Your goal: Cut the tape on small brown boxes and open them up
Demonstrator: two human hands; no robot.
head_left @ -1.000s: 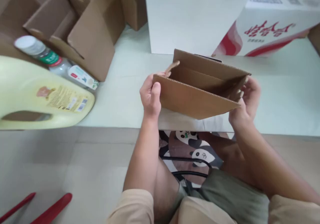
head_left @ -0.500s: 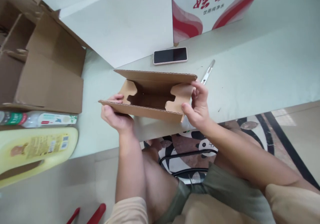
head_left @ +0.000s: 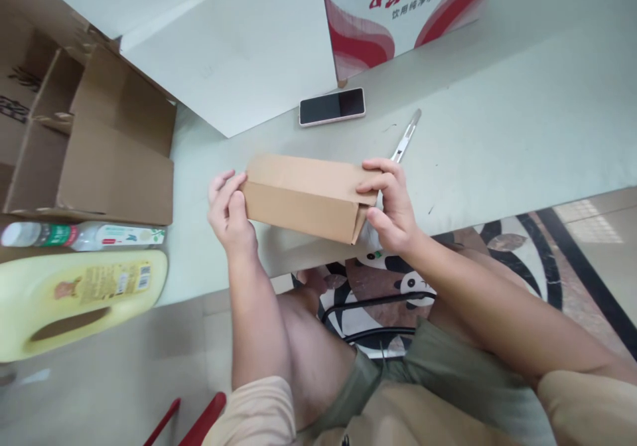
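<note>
Between my hands is a small brown cardboard box (head_left: 301,210), held above the table near its front edge. Its long faces look closed from here, while a flap stands slightly loose at the right end. My left hand (head_left: 229,214) grips the left end, thumb in front and fingers behind. At the other end my right hand (head_left: 391,204) has fingers over the top face and the thumb by the loose flap. Just beyond my right hand lies a silver utility knife (head_left: 407,135), partly hidden by the fingers. The inside of the box is out of sight.
On the pale table (head_left: 497,121) lies a phone (head_left: 332,107), behind the box. A white panel (head_left: 233,54) and a red-and-white carton (head_left: 368,41) stand farther back. At left are a divided cardboard box (head_left: 117,167), a plastic bottle (head_left: 89,235) and a yellow jug (head_left: 124,280).
The box was open toward me with its inside and end flaps showing; now closed outer faces are toward me. Both hands have shifted their grip at its ends.
</note>
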